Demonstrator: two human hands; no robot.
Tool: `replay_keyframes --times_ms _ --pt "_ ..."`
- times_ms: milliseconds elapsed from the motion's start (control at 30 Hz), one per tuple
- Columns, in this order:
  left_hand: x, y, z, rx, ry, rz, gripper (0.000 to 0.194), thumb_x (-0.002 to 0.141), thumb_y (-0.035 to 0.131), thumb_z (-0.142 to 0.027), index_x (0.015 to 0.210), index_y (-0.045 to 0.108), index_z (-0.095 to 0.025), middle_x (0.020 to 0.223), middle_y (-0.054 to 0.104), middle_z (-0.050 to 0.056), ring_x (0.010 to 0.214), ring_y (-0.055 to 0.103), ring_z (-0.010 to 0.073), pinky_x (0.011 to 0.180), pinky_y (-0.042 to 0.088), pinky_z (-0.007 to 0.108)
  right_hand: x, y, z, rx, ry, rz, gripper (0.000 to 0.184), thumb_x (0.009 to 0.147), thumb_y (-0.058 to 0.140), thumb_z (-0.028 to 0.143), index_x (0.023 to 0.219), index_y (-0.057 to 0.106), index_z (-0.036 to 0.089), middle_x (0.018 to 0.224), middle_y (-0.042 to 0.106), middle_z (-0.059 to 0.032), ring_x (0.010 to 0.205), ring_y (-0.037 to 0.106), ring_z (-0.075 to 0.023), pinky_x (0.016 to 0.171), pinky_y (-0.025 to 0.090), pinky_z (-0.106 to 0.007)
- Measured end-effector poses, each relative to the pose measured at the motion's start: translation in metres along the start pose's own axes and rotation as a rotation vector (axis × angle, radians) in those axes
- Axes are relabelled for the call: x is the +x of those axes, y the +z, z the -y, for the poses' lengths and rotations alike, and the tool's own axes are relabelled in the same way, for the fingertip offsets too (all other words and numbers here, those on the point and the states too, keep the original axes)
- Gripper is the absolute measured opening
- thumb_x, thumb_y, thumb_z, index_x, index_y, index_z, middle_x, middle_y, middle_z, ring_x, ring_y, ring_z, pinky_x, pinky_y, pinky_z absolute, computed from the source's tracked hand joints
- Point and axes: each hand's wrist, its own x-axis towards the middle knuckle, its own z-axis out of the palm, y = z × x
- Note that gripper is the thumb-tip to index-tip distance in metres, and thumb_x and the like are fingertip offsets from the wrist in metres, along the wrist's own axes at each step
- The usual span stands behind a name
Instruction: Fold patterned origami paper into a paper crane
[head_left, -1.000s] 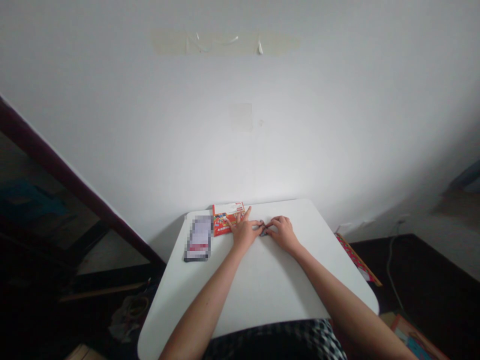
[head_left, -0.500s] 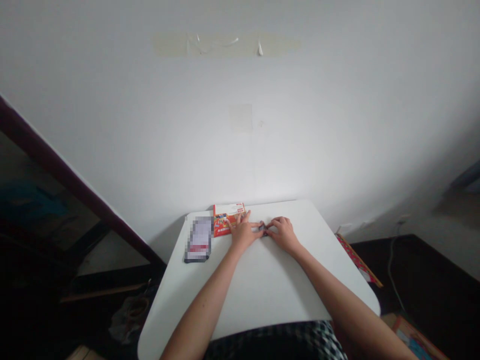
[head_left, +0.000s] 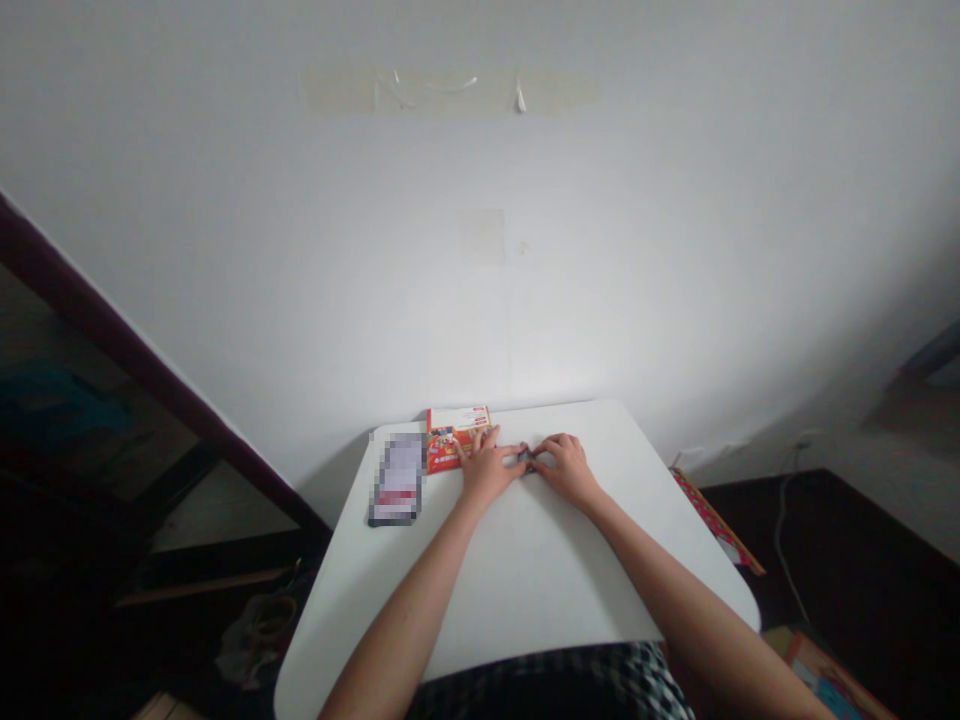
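Observation:
Both my hands rest at the far end of a white table (head_left: pixel 525 570), meeting over a small dark object (head_left: pixel 528 459) that I cannot make out. My left hand (head_left: pixel 487 466) pinches it with thumb and forefinger while its other fingers spread toward an orange printed packet (head_left: pixel 452 437). My right hand (head_left: pixel 568 466) has its fingers curled and pressed on the same small object from the right. Most of that object is hidden by my fingers.
A phone (head_left: pixel 397 478) lies face up at the table's far left, beside the orange packet. A white wall stands just behind the table. A red patterned item (head_left: pixel 712 520) sticks out below the table's right edge. A cable (head_left: pixel 784 540) runs over the dark floor.
My left hand's raised finger has come down nearer the packet. Both hands stay on the small dark object in the same spot.

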Motion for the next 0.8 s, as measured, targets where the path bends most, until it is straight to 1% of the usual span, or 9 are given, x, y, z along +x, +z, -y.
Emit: replay_keyframes --times_ms 100,200,300,400,500,567,667,800 --pt "-0.0009 -0.0022 0.0024 -0.004 0.011 0.017 0.039 0.081 0.072 -0.063 0.118 0.074 -0.053 0.163 0.046 -0.006 0.155 0.030 0.0379 0.125 0.007 0.071 -0.0003 -0.0010 0.0006 -0.002 -0.005 0.006 0.017 0.087 0.076 0.031 0.104 0.079 0.027 0.113 0.066 -0.0080 0.114 0.056 -0.0256 0.103 0.041 -0.038" --pt "-0.0015 -0.0042 0.0041 0.003 0.022 0.037 0.041 0.080 0.072 -0.064 0.120 0.073 -0.055 0.164 0.044 -0.007 0.155 0.028 0.0382 0.125 0.005 0.071 -0.0004 -0.0016 0.0009 -0.016 -0.014 0.013 0.017 0.088 0.075 0.029 0.105 0.078 0.027 0.113 0.066 -0.0079 0.114 0.055 -0.0253 0.104 0.041 -0.039" --pt "-0.0014 -0.0058 0.0031 0.015 0.018 0.048 0.041 0.080 0.072 -0.064 0.120 0.072 -0.056 0.164 0.043 -0.007 0.156 0.028 0.0383 0.124 0.004 0.073 -0.0005 -0.0015 0.0007 -0.019 -0.023 0.017 0.016 0.090 0.072 0.027 0.105 0.077 0.027 0.114 0.066 -0.0084 0.116 0.055 -0.0255 0.104 0.041 -0.040" --pt "-0.0011 -0.0074 -0.0006 0.029 0.013 0.062 0.042 0.080 0.072 -0.062 0.120 0.074 -0.052 0.164 0.044 -0.003 0.156 0.026 0.0389 0.122 0.004 0.075 -0.0005 -0.0009 0.0003 -0.020 -0.022 0.023 0.016 0.091 0.070 0.028 0.106 0.077 0.026 0.115 0.065 -0.0090 0.116 0.054 -0.0260 0.105 0.041 -0.041" --pt "-0.0013 -0.0089 -0.0042 0.037 0.010 0.072 0.042 0.081 0.074 -0.058 0.122 0.074 -0.049 0.165 0.044 0.000 0.157 0.024 0.0372 0.122 0.002 0.074 -0.0002 -0.0005 0.0001 -0.026 -0.019 0.027 0.017 0.091 0.071 0.027 0.107 0.077 0.026 0.115 0.065 -0.0087 0.116 0.054 -0.0259 0.105 0.041 -0.041" --pt "-0.0014 -0.0097 -0.0053 0.033 0.003 0.078 0.042 0.081 0.073 -0.058 0.123 0.073 -0.049 0.165 0.043 0.000 0.157 0.024 0.0366 0.122 0.002 0.075 0.0000 -0.0006 0.0003 -0.027 -0.017 0.024 0.017 0.091 0.071 0.027 0.107 0.077 0.027 0.115 0.065 -0.0085 0.115 0.054 -0.0255 0.105 0.041 -0.041" --pt "-0.0015 -0.0103 -0.0055 0.026 -0.009 0.085 0.042 0.082 0.072 -0.059 0.123 0.072 -0.051 0.165 0.042 -0.002 0.157 0.024 0.0379 0.120 0.004 0.078 0.0001 -0.0011 0.0008 -0.032 -0.018 0.024 0.017 0.092 0.069 0.026 0.107 0.077 0.027 0.115 0.066 -0.0082 0.115 0.054 -0.0249 0.104 0.041 -0.039" --pt "-0.0024 -0.0100 -0.0048 0.037 -0.011 0.083 0.042 0.082 0.073 -0.060 0.124 0.072 -0.052 0.165 0.042 -0.004 0.156 0.024 0.0396 0.122 0.006 0.076 -0.0002 -0.0017 0.0012 -0.047 -0.018 0.024 0.016 0.093 0.068 0.027 0.107 0.077 0.027 0.115 0.066 -0.0080 0.115 0.054 -0.0243 0.104 0.041 -0.038"
